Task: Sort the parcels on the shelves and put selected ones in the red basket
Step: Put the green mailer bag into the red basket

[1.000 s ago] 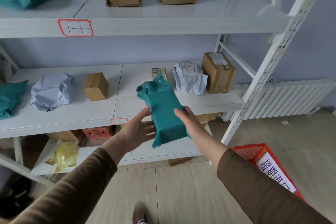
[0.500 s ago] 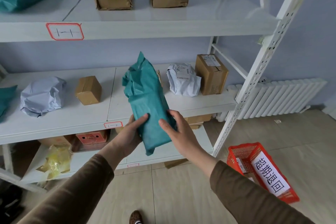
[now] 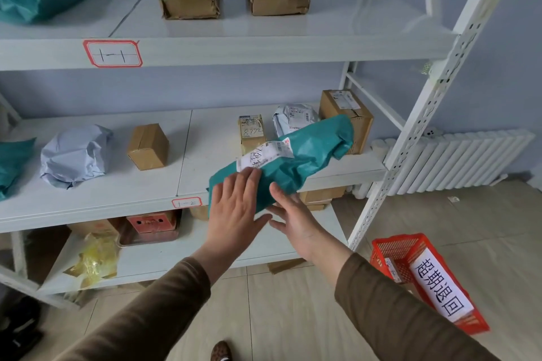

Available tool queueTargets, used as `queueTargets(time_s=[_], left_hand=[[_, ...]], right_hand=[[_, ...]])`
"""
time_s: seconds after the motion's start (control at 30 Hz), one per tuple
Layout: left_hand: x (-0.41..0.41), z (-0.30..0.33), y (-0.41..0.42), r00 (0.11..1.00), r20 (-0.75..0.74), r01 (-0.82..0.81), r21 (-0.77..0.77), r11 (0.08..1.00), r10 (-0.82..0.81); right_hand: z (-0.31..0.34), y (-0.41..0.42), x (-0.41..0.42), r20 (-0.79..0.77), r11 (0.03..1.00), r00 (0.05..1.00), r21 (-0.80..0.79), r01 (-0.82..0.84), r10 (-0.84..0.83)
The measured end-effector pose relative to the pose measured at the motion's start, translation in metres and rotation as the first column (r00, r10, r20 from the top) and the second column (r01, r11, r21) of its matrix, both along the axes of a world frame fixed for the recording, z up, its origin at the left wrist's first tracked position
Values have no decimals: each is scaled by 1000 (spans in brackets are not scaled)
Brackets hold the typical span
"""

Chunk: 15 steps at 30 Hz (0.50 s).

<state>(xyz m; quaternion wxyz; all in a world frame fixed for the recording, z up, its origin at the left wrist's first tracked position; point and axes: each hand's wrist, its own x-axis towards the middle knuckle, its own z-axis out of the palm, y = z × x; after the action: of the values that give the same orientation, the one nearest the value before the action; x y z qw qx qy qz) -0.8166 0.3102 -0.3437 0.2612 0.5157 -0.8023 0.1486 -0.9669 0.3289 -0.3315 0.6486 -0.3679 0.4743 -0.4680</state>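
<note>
While held: teal parcel (image 3: 296, 161) lay tilted.
Left hand (image 3: 234, 214): fingers flat on it.
Right hand (image 3: 293, 214): fingers spread under it.
Red basket (image 3: 401, 249): held one small labelled parcel (image 3: 393, 268).

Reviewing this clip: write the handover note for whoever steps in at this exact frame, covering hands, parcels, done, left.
Left hand: open, straight fingers lying flat on the near end of the teal parcel.
Right hand: open, palm up under the same end, supporting it.
Teal parcel: tilted, label facing up, far end over the middle shelf, in front of the grey bag and brown box.
Red basket: on the floor to the right, one small parcel visible inside.
Done: teal parcel picked up, label exposed.
Left: decide on it, basket or shelf, then the remaining parcels.
</note>
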Motion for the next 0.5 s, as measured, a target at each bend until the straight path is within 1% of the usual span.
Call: queueTargets(time_s=[0.07,0.13,0.17,0.23,0.27,0.33,0.4,0.43,0.47,0.5], left_hand=[[-5,-2,9,997,8,79,37,996,-79],[-10,-1,17,983,0,185,75,980,-185],[-12,2,19,970,-31,242,94,966,-241],[-12,9,21,933,-183,337,137,932,-310],[-10,12,19,907,-294,356,155,922,-301],[-3,13,10,830,-527,345,233,909,-180],[4,17,0,724,-689,351,390,852,17],[6,19,-4,670,-734,384,474,792,115],[8,20,-8,613,-764,446,546,709,203],[11,18,-11,553,-782,526,596,607,288]], right_hand=[[-5,-6,-9,68,996,994,6,88,-88],[-9,-12,-19,87,989,985,18,148,-149],[-10,-15,-23,81,987,983,15,163,-164],[-12,-19,-30,70,985,982,11,174,-174],[-12,-20,-34,71,985,982,14,172,-173],[-12,-21,-40,56,986,984,22,167,-168],[-14,-22,-45,24,987,987,28,157,-157],[-14,-22,-47,9,988,989,28,151,-151],[-13,-23,-48,-6,989,989,31,147,-147],[-12,-23,-48,-23,989,989,38,145,-144]])
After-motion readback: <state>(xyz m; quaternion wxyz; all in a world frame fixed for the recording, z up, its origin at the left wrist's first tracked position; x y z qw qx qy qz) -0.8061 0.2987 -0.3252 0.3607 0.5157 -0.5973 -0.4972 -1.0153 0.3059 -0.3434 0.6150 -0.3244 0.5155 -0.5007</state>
